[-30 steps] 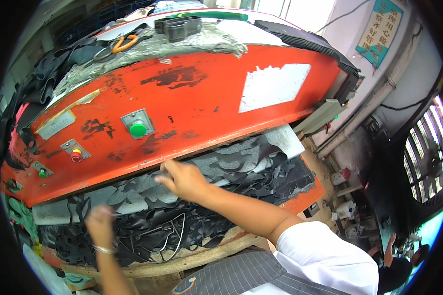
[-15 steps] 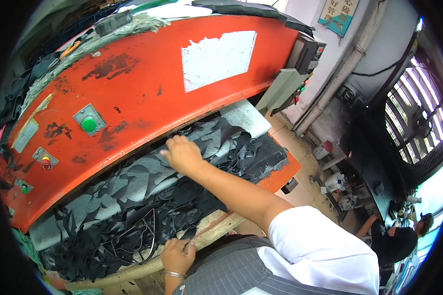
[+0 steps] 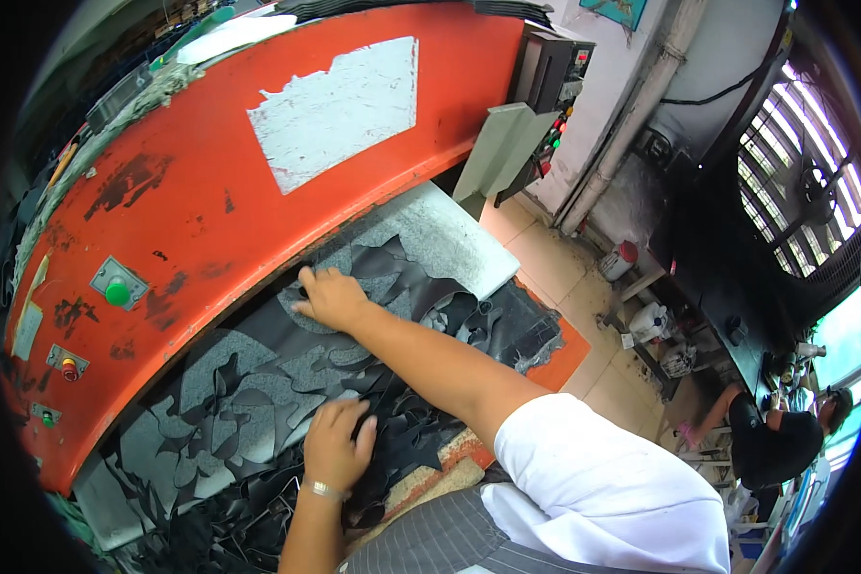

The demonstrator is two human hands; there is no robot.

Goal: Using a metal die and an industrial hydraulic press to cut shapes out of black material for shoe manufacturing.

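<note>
Head view: the right hand (image 3: 333, 299) curls over black sheet (image 3: 279, 325) on the pale board (image 3: 454, 230), whether pinching I can't tell; left hand (image 3: 338, 444) loosely spread. Sheet-handling seems underway; lifting calls for a firm grip.

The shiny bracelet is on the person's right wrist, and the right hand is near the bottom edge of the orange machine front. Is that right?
Not quite: the head view shows the shiny bracelet on the left wrist, below the left hand. The right hand is indeed near the bottom edge of the orange machine front.
</note>
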